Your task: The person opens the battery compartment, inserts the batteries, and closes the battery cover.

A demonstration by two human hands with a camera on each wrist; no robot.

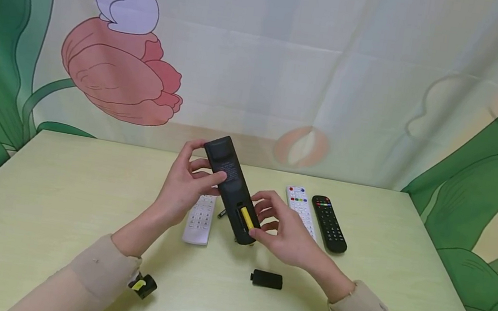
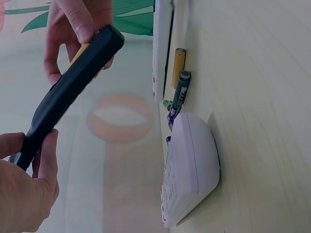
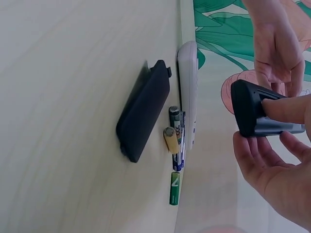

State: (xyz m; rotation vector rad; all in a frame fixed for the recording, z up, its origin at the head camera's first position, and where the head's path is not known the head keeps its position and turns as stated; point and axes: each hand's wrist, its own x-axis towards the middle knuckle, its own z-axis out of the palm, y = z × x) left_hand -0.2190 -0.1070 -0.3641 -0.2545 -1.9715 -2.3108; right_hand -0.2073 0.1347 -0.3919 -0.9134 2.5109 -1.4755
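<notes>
My left hand (image 1: pixel 185 183) grips a black remote control (image 1: pixel 234 188) by its upper part, thumb on the back, which faces up. The remote is tilted above the table, its battery compartment uncovered at the lower end. A yellow battery (image 1: pixel 246 217) lies in that compartment. My right hand (image 1: pixel 288 233) is at the lower end, with its thumb on the battery and its fingers under the remote, as the right wrist view shows. The black battery cover (image 1: pixel 267 279) lies on the table nearer to me.
A light remote (image 1: pixel 198 223) lies left of the held one. On the right are a white remote (image 1: pixel 300 208) and another black remote (image 1: pixel 329 225). Several loose batteries lie on the table, among them a yellow one (image 2: pixel 179 68) and a green one (image 3: pixel 174 188).
</notes>
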